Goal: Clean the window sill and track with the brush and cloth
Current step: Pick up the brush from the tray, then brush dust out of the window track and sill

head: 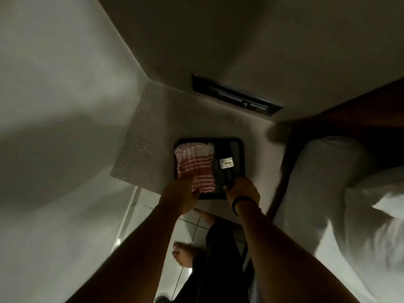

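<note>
A black tray sits on a speckled grey ledge. In its left half lies a red-and-white striped cloth. My left hand grips the cloth's near corner. In the tray's right half lies a paintbrush with dark bristles, a metal ferrule and a black handle. My right hand, with a dark band on the wrist, is closed around that handle. The room is dim.
A dark switch panel is set in the wall behind the ledge. A bed with white pillows and a wooden headboard stands to the right. White wall runs along the left. Below are tiled floor and my bare foot.
</note>
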